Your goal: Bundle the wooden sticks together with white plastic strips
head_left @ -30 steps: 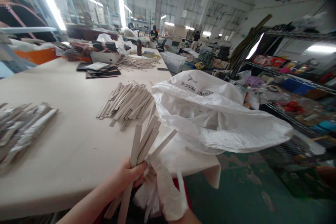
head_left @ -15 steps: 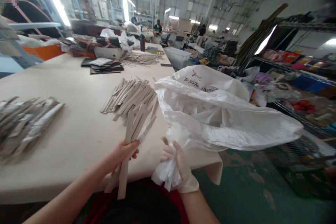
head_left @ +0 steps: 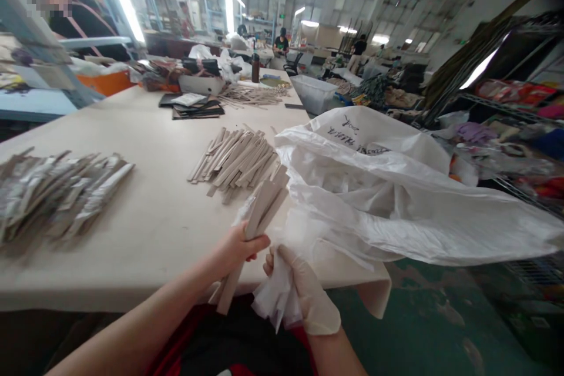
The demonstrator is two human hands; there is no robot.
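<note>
My bare left hand is closed around a bundle of flat beige strips, which tilts up and to the right. Some clear plastic shows beside the bundle. Close by on the right, my gloved right hand is closed on a bunch of thin, translucent plastic bags that hang below the fingers. Beyond my hands, a pile of similar loose strips lies on the table. A large white sack with handwriting on it lies at the right edge, its mouth open.
Many strips in plastic wrapping lie at the left of the covered table. Dark flat pieces and a brown bottle are farther back. Loaded shelves stand at the right. Other people are in the background.
The strip bundle in my left hand has leaned to the right and come closer to my right hand. The camera view has turned slightly left. Both hands keep their hold.
</note>
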